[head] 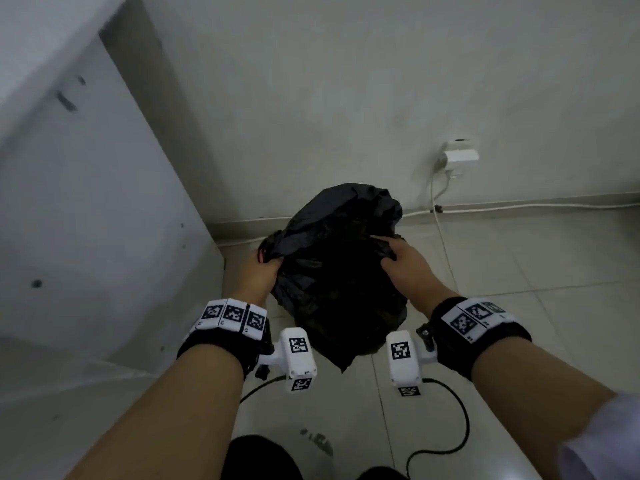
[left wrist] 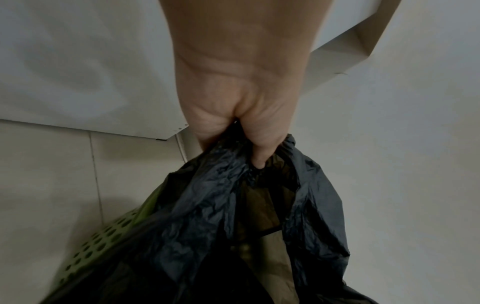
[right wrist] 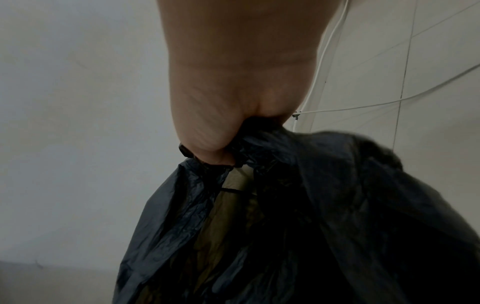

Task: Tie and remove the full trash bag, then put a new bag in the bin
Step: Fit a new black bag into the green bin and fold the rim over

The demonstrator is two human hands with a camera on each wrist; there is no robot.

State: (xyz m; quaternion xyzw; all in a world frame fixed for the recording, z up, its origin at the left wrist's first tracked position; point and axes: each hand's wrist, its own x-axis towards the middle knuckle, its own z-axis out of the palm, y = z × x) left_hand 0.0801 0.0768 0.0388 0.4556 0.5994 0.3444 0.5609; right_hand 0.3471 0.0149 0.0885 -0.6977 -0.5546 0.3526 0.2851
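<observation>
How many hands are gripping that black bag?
2. The left hand grips the black bag at its left edge; the right hand grips its right side.

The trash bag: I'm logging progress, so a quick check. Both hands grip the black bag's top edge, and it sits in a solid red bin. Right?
Not quite. The bin is green and perforated, as the left wrist view shows. The rest holds: left hand and right hand each grip the black bag at its top edge.

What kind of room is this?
Probably a corner of a home or office room: a tiled floor, plain walls with a wall socket and cable, and a green bin lined with a black trash bag.
</observation>
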